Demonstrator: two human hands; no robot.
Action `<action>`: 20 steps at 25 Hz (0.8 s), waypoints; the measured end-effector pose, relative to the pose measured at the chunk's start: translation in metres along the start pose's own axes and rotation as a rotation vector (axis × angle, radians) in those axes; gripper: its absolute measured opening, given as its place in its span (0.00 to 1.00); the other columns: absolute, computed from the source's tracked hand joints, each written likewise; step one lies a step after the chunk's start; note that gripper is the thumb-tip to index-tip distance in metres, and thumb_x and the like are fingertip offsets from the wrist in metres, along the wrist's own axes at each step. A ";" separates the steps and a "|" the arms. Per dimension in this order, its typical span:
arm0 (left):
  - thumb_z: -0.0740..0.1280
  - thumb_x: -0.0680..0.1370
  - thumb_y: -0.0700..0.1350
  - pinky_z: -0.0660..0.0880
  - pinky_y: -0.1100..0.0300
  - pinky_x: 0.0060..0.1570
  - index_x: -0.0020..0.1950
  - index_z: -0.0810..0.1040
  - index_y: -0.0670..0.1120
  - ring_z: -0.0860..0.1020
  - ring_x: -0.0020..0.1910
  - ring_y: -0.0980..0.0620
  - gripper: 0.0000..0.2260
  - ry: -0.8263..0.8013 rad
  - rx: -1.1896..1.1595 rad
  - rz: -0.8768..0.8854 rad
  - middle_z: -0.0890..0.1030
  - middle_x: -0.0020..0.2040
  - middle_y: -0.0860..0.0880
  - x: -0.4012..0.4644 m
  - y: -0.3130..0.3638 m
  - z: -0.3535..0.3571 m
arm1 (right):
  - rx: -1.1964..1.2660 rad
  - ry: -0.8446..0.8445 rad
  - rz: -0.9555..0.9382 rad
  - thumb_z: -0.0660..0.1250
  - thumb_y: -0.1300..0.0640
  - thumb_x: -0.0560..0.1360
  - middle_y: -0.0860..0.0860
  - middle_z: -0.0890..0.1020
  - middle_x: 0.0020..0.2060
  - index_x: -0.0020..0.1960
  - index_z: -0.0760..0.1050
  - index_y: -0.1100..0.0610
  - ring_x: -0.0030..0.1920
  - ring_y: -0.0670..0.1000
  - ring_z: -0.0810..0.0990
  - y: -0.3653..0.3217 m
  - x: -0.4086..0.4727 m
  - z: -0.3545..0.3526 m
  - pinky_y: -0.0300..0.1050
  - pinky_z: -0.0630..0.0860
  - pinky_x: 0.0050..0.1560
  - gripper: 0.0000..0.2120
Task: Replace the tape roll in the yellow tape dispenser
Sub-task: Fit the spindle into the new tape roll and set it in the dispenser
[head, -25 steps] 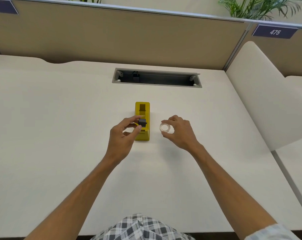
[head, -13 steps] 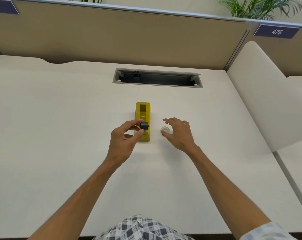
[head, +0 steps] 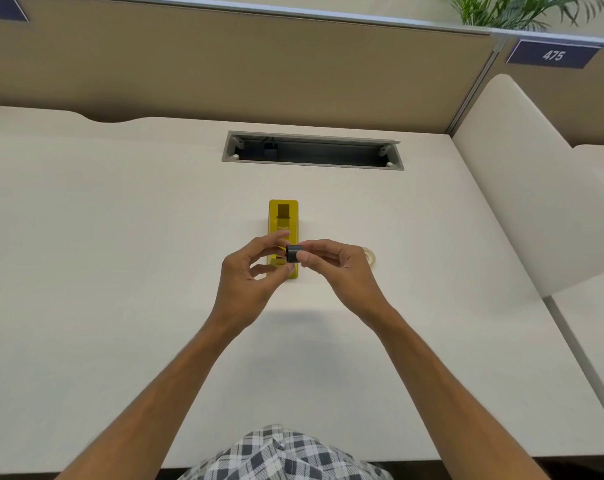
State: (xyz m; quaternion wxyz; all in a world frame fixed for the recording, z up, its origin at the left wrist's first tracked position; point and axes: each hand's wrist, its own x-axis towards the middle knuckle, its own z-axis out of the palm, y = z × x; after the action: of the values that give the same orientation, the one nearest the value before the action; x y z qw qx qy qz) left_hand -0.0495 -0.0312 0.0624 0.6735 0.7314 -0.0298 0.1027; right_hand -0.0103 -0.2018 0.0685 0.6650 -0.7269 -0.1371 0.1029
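Done: I see the hub (head: 293, 253) out of the dispenser (head: 283, 216).
Hands: left hand (head: 250, 277) and right hand (head: 335, 266) both pinch the hub.
Left: seat the roll (head: 371, 257).

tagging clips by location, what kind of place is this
Most likely an open-plan office workstation: a pale desk walled by fabric cubicle partitions, a cable-access slot set into the desk, and a numbered plate reading 475 on the neighbouring partition.

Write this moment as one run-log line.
black spool: held by left hand, right hand | tape roll: on desk | dispenser: empty
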 end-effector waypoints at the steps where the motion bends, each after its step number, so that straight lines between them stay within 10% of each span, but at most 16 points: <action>1: 0.72 0.73 0.36 0.79 0.63 0.49 0.60 0.79 0.53 0.81 0.54 0.53 0.19 0.011 -0.011 -0.020 0.83 0.51 0.53 0.000 0.000 0.000 | -0.004 -0.002 -0.006 0.72 0.54 0.74 0.46 0.86 0.46 0.53 0.83 0.51 0.50 0.46 0.84 0.000 -0.001 -0.001 0.40 0.78 0.55 0.08; 6: 0.68 0.77 0.43 0.80 0.53 0.53 0.57 0.82 0.46 0.83 0.51 0.50 0.10 0.039 0.001 -0.145 0.85 0.51 0.49 0.002 -0.004 0.002 | -0.018 0.004 -0.030 0.73 0.58 0.73 0.45 0.86 0.47 0.54 0.81 0.51 0.48 0.47 0.84 -0.001 -0.006 -0.002 0.40 0.80 0.52 0.11; 12: 0.70 0.76 0.39 0.78 0.67 0.47 0.54 0.83 0.47 0.84 0.49 0.54 0.09 0.056 -0.007 -0.143 0.86 0.50 0.51 0.000 -0.005 0.003 | -0.150 0.046 0.022 0.74 0.52 0.71 0.45 0.85 0.48 0.58 0.79 0.49 0.49 0.44 0.83 0.007 -0.005 -0.014 0.39 0.79 0.48 0.15; 16: 0.71 0.74 0.38 0.76 0.70 0.46 0.51 0.84 0.50 0.85 0.46 0.54 0.09 0.067 -0.068 -0.198 0.86 0.47 0.52 -0.004 -0.007 0.002 | -0.971 0.277 -0.029 0.69 0.49 0.73 0.46 0.81 0.56 0.61 0.77 0.50 0.55 0.48 0.79 0.038 0.002 -0.045 0.46 0.74 0.52 0.17; 20: 0.72 0.73 0.37 0.75 0.72 0.46 0.52 0.84 0.48 0.84 0.47 0.55 0.10 0.057 -0.049 -0.198 0.86 0.48 0.53 -0.006 -0.007 0.002 | -1.324 0.157 0.175 0.65 0.46 0.75 0.52 0.72 0.67 0.70 0.67 0.54 0.62 0.57 0.73 0.068 0.018 -0.078 0.53 0.71 0.56 0.26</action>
State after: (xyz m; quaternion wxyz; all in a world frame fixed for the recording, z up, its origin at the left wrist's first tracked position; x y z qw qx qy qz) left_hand -0.0540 -0.0327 0.0540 0.6987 0.7108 0.0595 0.0556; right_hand 0.0363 -0.2741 0.0084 0.0764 -0.9951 -0.0633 -0.0025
